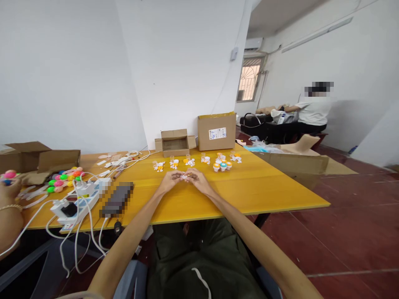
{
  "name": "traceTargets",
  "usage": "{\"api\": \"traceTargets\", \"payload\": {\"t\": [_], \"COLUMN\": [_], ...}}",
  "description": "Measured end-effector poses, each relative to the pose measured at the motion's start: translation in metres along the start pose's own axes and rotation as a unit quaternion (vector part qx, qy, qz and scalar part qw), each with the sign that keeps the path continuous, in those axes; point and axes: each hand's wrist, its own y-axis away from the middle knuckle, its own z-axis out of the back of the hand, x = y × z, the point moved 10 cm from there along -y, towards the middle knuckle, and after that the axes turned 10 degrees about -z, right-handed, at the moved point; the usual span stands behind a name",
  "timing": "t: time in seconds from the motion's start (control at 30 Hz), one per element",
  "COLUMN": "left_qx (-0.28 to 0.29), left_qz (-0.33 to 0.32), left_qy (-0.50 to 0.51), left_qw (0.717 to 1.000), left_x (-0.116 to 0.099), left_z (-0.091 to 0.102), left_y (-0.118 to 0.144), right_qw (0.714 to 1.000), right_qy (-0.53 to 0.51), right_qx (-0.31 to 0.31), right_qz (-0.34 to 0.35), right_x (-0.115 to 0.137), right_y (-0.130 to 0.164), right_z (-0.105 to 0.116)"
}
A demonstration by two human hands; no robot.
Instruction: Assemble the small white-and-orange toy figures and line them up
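My left hand [171,181] and my right hand [196,180] meet above the front part of the yellow table [249,189]. Both have their fingers pinched around a small white piece [183,177] with dark marks; its kind is too small to make out. Just beyond my fingers lie little groups of white and orange plastic parts [159,166], some with a small clear cup [203,155] beside them. To the right of my right hand, several small white cups with orange and blue tops [223,166] stand close together.
A power strip [89,203] with tangled white cables and a dark phone [117,200] lie at left. Colourful balls [62,179] sit near another person's hand [9,189]. An open carton [175,143] and a closed carton [217,132] stand behind. Another person [314,110] sits far right.
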Motion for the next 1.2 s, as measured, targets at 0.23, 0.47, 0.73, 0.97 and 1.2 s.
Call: {"api": "traceTargets", "payload": {"t": [0.23, 0.47, 0.73, 0.97, 1.2], "left_qx": [0.022, 0.023, 0.017, 0.021, 0.059], "left_qz": [0.012, 0.012, 0.014, -0.027, -0.108], "left_qy": [0.015, 0.023, 0.041, -0.012, -0.142], "left_qw": [1.0, 0.999, 0.999, 0.999, 0.982], "left_x": [-0.001, -0.006, -0.008, -0.008, -0.023], "left_z": [-0.006, -0.004, -0.009, -0.012, -0.017], "left_y": [0.002, 0.001, 0.002, 0.002, 0.006], "right_qw": [0.999, 0.998, 1.0, 0.997, 0.992], "right_qy": [-0.027, -0.048, -0.017, -0.06, -0.102], "right_qx": [0.014, 0.019, 0.0, 0.02, 0.02], "right_qz": [-0.018, -0.02, -0.007, -0.041, -0.076], "right_x": [-0.001, 0.006, 0.008, -0.005, -0.015], "right_y": [-0.001, 0.001, 0.001, -0.002, -0.005], "right_z": [-0.002, -0.001, 0.003, 0.0, 0.0]}}
